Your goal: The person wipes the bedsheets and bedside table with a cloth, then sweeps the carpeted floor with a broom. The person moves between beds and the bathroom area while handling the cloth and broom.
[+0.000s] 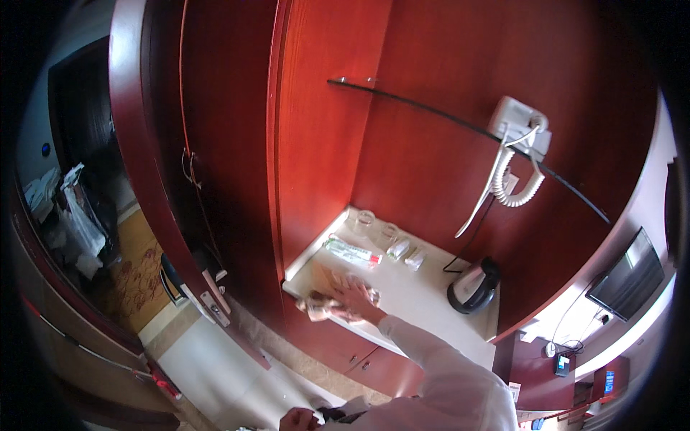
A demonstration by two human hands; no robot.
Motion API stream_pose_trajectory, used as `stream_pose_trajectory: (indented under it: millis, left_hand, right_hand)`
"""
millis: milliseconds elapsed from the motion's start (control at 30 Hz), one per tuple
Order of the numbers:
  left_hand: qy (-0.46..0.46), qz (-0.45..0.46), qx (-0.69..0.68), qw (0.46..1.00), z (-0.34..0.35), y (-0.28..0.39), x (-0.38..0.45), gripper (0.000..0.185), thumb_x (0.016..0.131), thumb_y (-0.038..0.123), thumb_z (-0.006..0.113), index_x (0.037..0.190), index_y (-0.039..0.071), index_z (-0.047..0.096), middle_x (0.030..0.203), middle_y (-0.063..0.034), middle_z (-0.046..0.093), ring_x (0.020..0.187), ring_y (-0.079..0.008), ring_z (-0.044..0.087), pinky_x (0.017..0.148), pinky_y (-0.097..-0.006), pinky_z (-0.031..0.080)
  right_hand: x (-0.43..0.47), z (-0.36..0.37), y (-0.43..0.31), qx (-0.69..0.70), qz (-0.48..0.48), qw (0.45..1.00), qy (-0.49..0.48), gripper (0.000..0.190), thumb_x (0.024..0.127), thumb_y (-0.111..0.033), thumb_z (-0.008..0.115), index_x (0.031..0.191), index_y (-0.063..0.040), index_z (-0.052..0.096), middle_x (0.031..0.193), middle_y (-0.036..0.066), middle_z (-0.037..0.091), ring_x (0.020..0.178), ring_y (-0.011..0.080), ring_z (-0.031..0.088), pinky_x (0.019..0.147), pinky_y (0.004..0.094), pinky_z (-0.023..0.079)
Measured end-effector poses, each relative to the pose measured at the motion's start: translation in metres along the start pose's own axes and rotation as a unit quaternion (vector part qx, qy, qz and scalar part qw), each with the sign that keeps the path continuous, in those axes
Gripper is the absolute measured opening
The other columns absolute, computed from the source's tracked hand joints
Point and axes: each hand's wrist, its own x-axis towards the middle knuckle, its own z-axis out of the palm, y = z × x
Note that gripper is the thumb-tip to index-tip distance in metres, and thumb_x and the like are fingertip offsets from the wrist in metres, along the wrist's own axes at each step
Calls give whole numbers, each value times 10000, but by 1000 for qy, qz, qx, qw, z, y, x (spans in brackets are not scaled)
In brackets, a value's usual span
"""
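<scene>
My right hand (353,297) reaches across a pale countertop (420,293) in a red wood-panelled niche. It is pressed on a crumpled brown and white cloth (318,305) near the counter's front left edge; hand and cloth are blurred. My left hand (297,419) is low at the bottom edge of the view, fingers curled and partly cut off; whether it holds anything is unclear. Behind the right hand lies a long clear packet with green print and a red end (353,252). Two small packets (399,249) lie beside it, with two clear glasses (365,218) at the back.
A steel and black electric kettle (473,285) stands at the counter's right end. Above, a glass shelf (431,109) crosses the niche near a wall-mounted white device with a coiled hose (520,126). At left are an open door (215,301) and plastic bags (81,226).
</scene>
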Motion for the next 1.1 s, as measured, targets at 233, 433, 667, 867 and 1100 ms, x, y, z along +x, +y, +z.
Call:
stream_pose_trajectory:
  millis: [233,433,667,867,1100]
  left_hand:
    - [84,12,-16,996,12,17,16,182,957,176,597,951,-1,638,759,-36,645,702,-107,591,666,-249,484]
    - [51,28,25,998,27,28,33,224,962,244,603,980,24,641,815,-11,632,752,-88,573,707,-257,488]
    - [0,0,80,997,41,48,48,265,987,284,563,1027,28,618,842,-5,623,757,-86,570,687,-244,483]
    - [-52,34,150,987,26,57,50,252,963,276,583,1030,36,619,877,-62,657,843,-132,610,773,-305,495]
    - [-62,56,211,974,-3,56,50,333,953,375,544,1040,66,633,903,-113,675,843,-201,630,786,-355,483]
  right_hand:
    - [97,17,-16,128,17,989,76,676,781,-747,536,1256,-272,612,1439,113,426,1364,463,272,1079,658,166]
    - [101,15,-22,10,-12,985,172,440,816,-522,640,1151,-238,640,1220,70,602,1171,382,471,915,611,358]
    - [81,5,-43,29,-68,985,158,522,718,-401,744,1131,-112,609,1165,121,610,1093,371,506,851,553,394]
    - [40,-43,-139,174,-225,952,116,485,608,-256,794,1048,-115,647,1148,83,603,1031,339,533,827,461,411]
    - [53,-192,-276,166,-468,814,300,509,547,-174,765,1051,-149,694,1126,43,599,967,302,534,794,441,384]
